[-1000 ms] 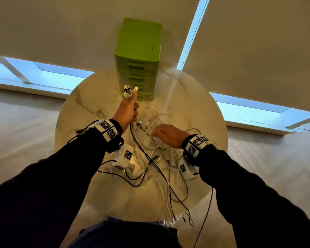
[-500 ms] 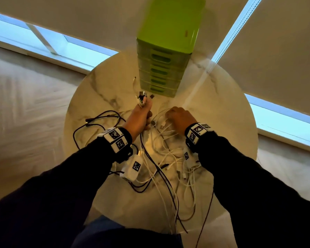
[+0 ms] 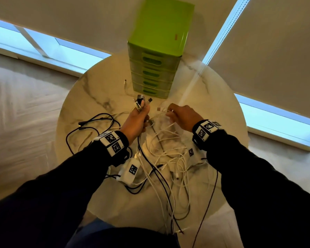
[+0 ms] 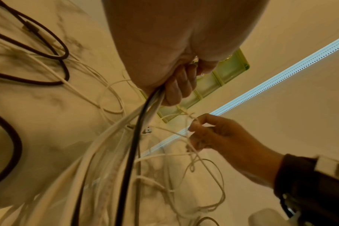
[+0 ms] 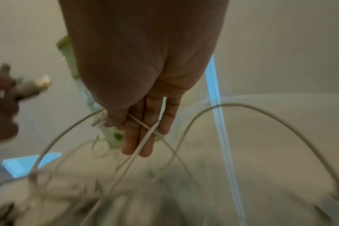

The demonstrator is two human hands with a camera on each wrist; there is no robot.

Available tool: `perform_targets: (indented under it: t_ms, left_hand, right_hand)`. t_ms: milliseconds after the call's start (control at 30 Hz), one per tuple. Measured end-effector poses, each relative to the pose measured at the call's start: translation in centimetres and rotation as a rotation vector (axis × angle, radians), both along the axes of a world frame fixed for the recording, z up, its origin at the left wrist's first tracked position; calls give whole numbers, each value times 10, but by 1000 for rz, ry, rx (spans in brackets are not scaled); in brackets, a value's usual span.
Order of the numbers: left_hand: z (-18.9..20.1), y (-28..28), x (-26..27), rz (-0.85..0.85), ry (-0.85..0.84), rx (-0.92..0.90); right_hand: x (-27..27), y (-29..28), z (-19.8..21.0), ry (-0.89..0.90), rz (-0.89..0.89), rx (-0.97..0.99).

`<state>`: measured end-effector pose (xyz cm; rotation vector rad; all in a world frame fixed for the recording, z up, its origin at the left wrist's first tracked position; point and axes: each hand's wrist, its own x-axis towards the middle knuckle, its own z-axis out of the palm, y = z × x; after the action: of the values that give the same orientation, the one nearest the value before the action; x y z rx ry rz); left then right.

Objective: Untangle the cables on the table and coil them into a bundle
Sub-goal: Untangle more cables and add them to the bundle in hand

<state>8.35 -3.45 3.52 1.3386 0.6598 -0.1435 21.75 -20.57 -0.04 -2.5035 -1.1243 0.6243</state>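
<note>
Since half a second ago the right hand [image 3: 183, 116] has come up off the cable heap and now lifts white cables [image 3: 168, 145] clear of the table [image 3: 100, 90]; a second ago it lay flat on the pile. The left hand [image 3: 135, 120] has kept its fist round the same bunch of plugs [image 3: 140, 102], and sits slightly farther from the green drawers [image 3: 154, 68] than before.

The drawers, a stack of shallow trays with slot handles, stand at the far edge of the table; what is inside cannot be told (the fronts are too dim).

The left hand is curled tight round several cables, white ones and 1 black, with the plug ends sticking up past the thumb and the cords trailing down out of the fist [image 4: 164, 85]. The right hand pinches thin white cables between thumb and fingers [image 5: 145, 137], 2 strands crossing over the fingers. The rest of the cables lie tangled on the table between the forearms, some hanging over the near edge, and black cables [image 3: 89, 126] loop to the left.
</note>
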Motion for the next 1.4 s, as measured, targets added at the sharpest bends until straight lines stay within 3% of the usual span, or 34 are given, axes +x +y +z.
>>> perform_targets:
  t_ms: [200, 300, 367, 467, 533, 600, 700, 733, 867, 967, 1133, 1400]
  left_hand:
    - [-2, -3, -7, 55, 14, -35]
    - [4, -8, -15, 65, 16, -65]
    - [8, -14, -20, 75, 11, -129]
    - [14, -21, -30, 83, -12, -165]
    - [16, -24, -35, 109, -18, -177]
    - [20, -24, -40, 116, -37, -192]
    - [24, -22, -43, 94, -66, -192]
    - [26, -23, -44, 91, -72, -191]
    - [36, -25, -48, 72, -122, -237]
    - [46, -31, -54, 28, -207, -267]
    - [55, -30, -60, -31, -332, -289]
    - [51, -32, -60, -11, -363, -280]
  right_hand:
    - [1, -3, 48, -135, -413, 279]
    - [-24, 8, 70, 104, -670, 529]
    - [-46, 13, 84, 151, -554, 484]
    - [-77, 16, 94, -93, -125, -140]
    - [-89, 16, 95, -226, -76, -377]
    - [-94, 14, 97, -275, -218, -300]
    - [-93, 5, 108, -252, -546, 20]
    - [-93, 3, 113, -247, -575, 90]
    - [-115, 9, 131, -84, -356, 368]
    - [-131, 19, 130, -32, -317, 478]
    - [-143, 22, 125, 10, -317, 503]
    - [-154, 25, 119, 75, -337, 469]
